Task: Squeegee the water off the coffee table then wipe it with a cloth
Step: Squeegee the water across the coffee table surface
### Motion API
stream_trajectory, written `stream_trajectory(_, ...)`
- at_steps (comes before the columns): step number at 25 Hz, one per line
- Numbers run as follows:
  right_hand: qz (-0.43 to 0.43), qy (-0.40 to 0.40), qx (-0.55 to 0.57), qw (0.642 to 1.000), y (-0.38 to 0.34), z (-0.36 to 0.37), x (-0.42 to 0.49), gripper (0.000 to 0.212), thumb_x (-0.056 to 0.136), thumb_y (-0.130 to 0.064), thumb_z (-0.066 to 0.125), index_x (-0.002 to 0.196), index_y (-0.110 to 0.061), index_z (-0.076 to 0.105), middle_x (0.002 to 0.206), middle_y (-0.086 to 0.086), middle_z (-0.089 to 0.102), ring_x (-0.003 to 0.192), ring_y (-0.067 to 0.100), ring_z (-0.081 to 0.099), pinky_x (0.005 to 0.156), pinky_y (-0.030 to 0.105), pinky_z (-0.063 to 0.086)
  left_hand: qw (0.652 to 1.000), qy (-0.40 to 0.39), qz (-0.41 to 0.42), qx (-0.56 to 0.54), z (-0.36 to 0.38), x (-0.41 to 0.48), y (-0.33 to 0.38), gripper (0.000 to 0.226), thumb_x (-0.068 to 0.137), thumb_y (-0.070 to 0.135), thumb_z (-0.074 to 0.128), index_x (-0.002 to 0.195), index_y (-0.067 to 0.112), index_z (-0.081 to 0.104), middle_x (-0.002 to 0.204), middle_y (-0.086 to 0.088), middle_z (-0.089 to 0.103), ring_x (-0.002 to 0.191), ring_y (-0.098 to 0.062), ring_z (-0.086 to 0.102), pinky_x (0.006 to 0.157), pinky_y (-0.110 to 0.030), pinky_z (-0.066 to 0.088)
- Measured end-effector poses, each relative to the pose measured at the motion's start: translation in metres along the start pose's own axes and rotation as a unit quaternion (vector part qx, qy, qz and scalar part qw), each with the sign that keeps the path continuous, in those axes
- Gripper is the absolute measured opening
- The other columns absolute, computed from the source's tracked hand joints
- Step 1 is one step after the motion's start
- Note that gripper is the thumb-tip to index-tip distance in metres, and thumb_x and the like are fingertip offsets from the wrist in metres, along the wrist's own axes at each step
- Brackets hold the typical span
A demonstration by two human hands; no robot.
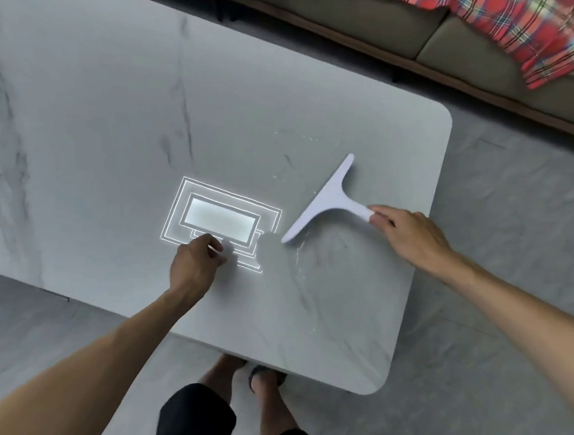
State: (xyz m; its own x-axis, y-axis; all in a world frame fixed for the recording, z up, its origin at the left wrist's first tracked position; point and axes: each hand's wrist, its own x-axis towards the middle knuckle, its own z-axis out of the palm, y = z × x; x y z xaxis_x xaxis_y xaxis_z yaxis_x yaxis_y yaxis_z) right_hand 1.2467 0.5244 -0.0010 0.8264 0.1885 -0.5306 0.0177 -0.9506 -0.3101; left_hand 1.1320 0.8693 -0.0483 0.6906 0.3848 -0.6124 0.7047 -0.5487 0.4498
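A white T-shaped squeegee [328, 200] lies on the grey marble coffee table [115, 118], its blade running diagonally from far right to near left. My right hand [404, 233] pinches the end of its handle with thumb and fingers. Small water drops and streaks [298, 256] glisten around the blade, beyond it and toward the near edge. My left hand [196, 261] rests on the tabletop left of the squeegee with its fingers curled and nothing in it. No cloth is in view.
A bright reflection of a ceiling light [220, 219] sits on the tabletop by my left hand. A sofa [497, 62] with a red plaid blanket [550, 35] stands beyond the table. My legs and feet [259, 380] are at the table's near rounded corner.
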Motion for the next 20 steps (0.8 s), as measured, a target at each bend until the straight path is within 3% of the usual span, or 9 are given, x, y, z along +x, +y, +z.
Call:
stream_trajectory(2, 0.035, 0.015, 0.074, 0.996, -0.017, -0.022, 0.03, 0.034, 0.097, -0.047, 0.036, 0.115, -0.028, 0.058, 0.083, -0.004, 0.063, 0.081, 0.026, 0.059, 0.065, 0.034, 0.041, 0.999, 0.025, 0.022, 0.027, -0.007, 0.014, 0.014, 0.012, 0.091, 0.02, 0.056, 0.098, 0.016, 0.064, 0.093, -0.004, 0.071, 0.084, -0.027, 0.063, 0.071, -0.034, 0.05)
stream_trajectory(6, 0.08, 0.061, 0.17, 0.98, -0.072, -0.055, 0.124, 0.035, 0.095, -0.042, 0.034, 0.122, -0.028, 0.051, 0.098, 0.005, 0.058, 0.078, 0.026, 0.052, 0.052, 0.025, 0.031, 0.987, 0.043, 0.118, 0.099, -0.005, 0.071, 0.045, 0.038, 0.089, 0.01, 0.054, 0.126, 0.002, 0.049, 0.126, -0.015, 0.052, 0.122, -0.033, 0.047, 0.1, -0.041, 0.04)
stream_trajectory(9, 0.113, 0.089, 0.217, 0.966, -0.12, -0.074, 0.203, 0.033, 0.093, -0.046, 0.027, 0.114, -0.035, 0.051, 0.099, 0.005, 0.056, 0.071, 0.027, 0.052, 0.046, 0.02, 0.032, 0.975, -0.001, 0.139, 0.175, 0.005, 0.111, 0.062, 0.048, 0.081, 0.003, 0.052, 0.128, -0.004, 0.043, 0.14, -0.024, 0.037, 0.134, -0.041, 0.031, 0.109, -0.045, 0.03)
stream_trajectory(11, 0.108, 0.096, 0.218, 0.965, -0.145, -0.079, 0.248, 0.039, 0.094, -0.048, 0.026, 0.126, -0.041, 0.047, 0.102, 0.004, 0.053, 0.069, 0.026, 0.052, 0.043, 0.019, 0.031, 0.967, -0.023, 0.139, 0.213, 0.013, 0.127, 0.067, 0.043, 0.078, 0.002, 0.047, 0.121, -0.003, 0.046, 0.141, -0.03, 0.032, 0.133, -0.046, 0.027, 0.108, -0.047, 0.031)
stream_trajectory(14, 0.089, 0.092, 0.166, 0.978, -0.165, -0.072, 0.289, 0.046, 0.095, -0.049, 0.024, 0.136, -0.038, 0.044, 0.112, 0.011, 0.06, 0.079, 0.029, 0.053, 0.047, 0.025, 0.032, 0.96, -0.062, 0.128, 0.243, 0.021, 0.141, 0.067, 0.043, 0.079, 0.005, 0.043, 0.121, -0.002, 0.046, 0.147, -0.037, 0.021, 0.138, -0.052, 0.017, 0.112, -0.049, 0.028)
stream_trajectory(17, 0.023, 0.091, 0.039, 0.995, -0.151, -0.058, 0.284, 0.046, 0.098, -0.028, 0.031, 0.143, -0.028, 0.039, 0.132, 0.017, 0.056, 0.108, 0.043, 0.054, 0.077, 0.039, 0.044, 0.952, -0.1, 0.116, 0.265, 0.019, 0.148, 0.069, 0.052, 0.073, 0.004, 0.039, 0.125, -0.003, 0.043, 0.147, -0.042, 0.017, 0.14, -0.057, 0.007, 0.116, -0.051, 0.021)
stream_trajectory(18, -0.001, 0.092, 0.008, 0.996, -0.139, -0.052, 0.272, 0.048, 0.097, -0.023, 0.032, 0.144, -0.027, 0.037, 0.133, 0.018, 0.056, 0.112, 0.046, 0.052, 0.084, 0.042, 0.042, 0.95, -0.112, 0.11, 0.269, 0.018, 0.149, 0.07, 0.054, 0.073, 0.005, 0.039, 0.126, -0.003, 0.041, 0.147, -0.044, 0.017, 0.14, -0.057, 0.004, 0.117, -0.052, 0.017)
stream_trajectory(20, -0.033, 0.092, -0.038, 0.994, -0.103, -0.044, 0.239, 0.048, 0.098, -0.024, 0.036, 0.145, -0.029, 0.035, 0.126, 0.018, 0.061, 0.104, 0.049, 0.055, 0.082, 0.044, 0.043, 0.948, -0.126, 0.105, 0.273, 0.016, 0.149, 0.074, 0.055, 0.072, 0.005, 0.039, 0.126, -0.003, 0.04, 0.146, -0.046, 0.015, 0.14, -0.058, 0.001, 0.118, -0.052, 0.013)
